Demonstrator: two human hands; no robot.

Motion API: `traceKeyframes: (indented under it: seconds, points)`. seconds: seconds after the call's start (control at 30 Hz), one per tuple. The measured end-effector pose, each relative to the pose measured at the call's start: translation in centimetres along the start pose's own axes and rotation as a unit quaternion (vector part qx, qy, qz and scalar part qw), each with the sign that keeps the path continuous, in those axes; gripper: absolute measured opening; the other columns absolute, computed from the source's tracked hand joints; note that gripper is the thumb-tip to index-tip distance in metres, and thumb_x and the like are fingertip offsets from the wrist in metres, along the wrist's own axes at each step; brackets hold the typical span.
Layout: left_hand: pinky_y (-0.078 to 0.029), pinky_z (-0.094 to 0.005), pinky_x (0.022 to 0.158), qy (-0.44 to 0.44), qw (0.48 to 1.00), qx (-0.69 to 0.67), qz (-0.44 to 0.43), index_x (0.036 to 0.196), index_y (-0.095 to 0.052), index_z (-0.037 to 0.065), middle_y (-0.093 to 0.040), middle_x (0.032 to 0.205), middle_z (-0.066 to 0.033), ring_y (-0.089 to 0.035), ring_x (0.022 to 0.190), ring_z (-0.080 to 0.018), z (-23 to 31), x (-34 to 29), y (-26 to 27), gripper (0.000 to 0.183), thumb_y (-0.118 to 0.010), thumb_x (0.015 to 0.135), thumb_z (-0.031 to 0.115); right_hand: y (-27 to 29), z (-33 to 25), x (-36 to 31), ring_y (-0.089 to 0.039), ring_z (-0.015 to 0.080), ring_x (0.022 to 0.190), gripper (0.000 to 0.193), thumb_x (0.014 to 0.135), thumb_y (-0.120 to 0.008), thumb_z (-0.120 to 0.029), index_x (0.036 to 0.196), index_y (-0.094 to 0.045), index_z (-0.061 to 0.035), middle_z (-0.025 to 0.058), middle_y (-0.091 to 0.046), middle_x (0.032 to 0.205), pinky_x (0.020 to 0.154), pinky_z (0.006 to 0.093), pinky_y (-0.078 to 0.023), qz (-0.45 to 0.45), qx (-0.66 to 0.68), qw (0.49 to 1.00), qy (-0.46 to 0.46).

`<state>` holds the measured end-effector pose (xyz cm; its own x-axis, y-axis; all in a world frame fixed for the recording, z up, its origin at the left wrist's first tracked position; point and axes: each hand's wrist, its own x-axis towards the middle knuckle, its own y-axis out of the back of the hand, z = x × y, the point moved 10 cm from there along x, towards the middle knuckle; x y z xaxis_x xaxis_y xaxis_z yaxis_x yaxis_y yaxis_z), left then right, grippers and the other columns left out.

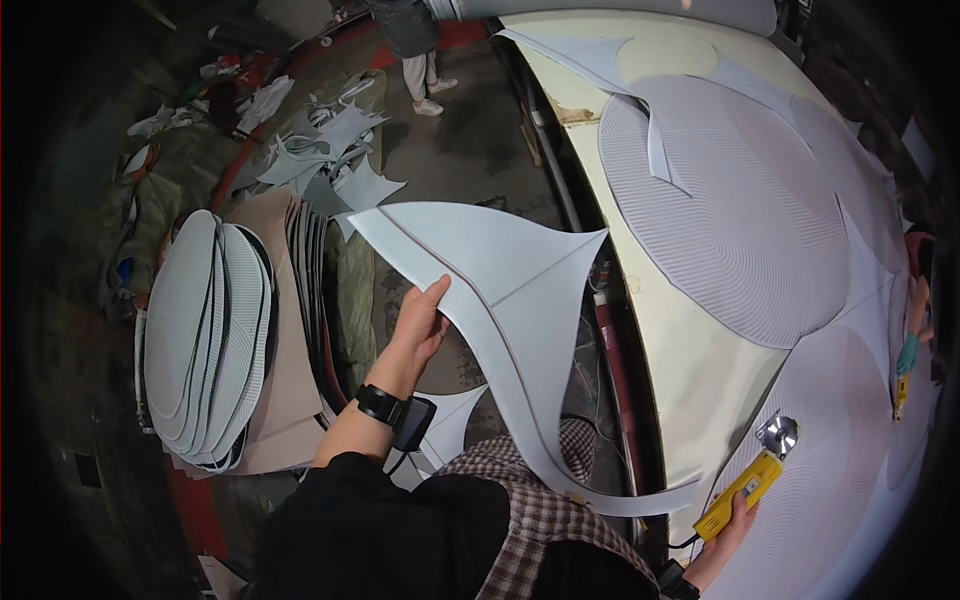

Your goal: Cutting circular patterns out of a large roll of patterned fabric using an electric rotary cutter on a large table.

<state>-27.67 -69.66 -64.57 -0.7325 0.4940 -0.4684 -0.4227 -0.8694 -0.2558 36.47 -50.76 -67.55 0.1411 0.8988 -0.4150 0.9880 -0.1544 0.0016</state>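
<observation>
Left hand (422,322) pinches a pale grey curved offcut (520,262) beside the cream table (685,385), long axis slanting from upper-left tip to thin lower-right tail. Right hand (732,528), fingers partly hidden, grips a yellow rotary cutter (738,498). Ribbed oval sheets (715,220) cover much of the table; a sheet stack (182,330) stands left.

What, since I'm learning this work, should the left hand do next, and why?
Probably the left hand should swing the pale curved piece toward the floor heap: similar pointed pieces lie there, most of this one hangs beside the table, and the right hand holds the yellow cutter.
</observation>
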Motion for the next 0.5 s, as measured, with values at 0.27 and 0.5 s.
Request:
traceKeyframes:
  seconds: [0.27,0.5]
  points:
    - [-0.056,-0.0298,0.07,0.172,0.985,-0.016,0.004,0.106,-0.053,0.002,-0.06,0.098,-0.0082,-0.061,0.085,-0.0191,-7.2,8.0,0.6,0.021,-0.058,0.088,0.012,-1.8,-1.0,-3.6,-0.06,0.0225,0.07,0.05,0.082,-0.059,-0.015,0.127,-0.041,-0.0049,0.011,-0.056,0.094,0.061,0.0312,-0.051,0.057,0.023,0.998,0.005]
    - [-0.045,-0.0222,0.058,-0.11,0.939,0.271,-0.181,0.094,-0.056,0.006,-0.055,0.08,-0.0006,-0.054,0.069,-0.0106,4.9,26.4,6.7,0.013,-0.055,0.091,0.018,-10.8,-2.2,-4.9,-0.059,0.0192,0.078,0.043,0.077,-0.066,-0.009,0.115,-0.048,-0.0012,0.0094,-0.059,0.096,0.066,0.031,-0.05,0.106,0.045,0.993,-0.027]
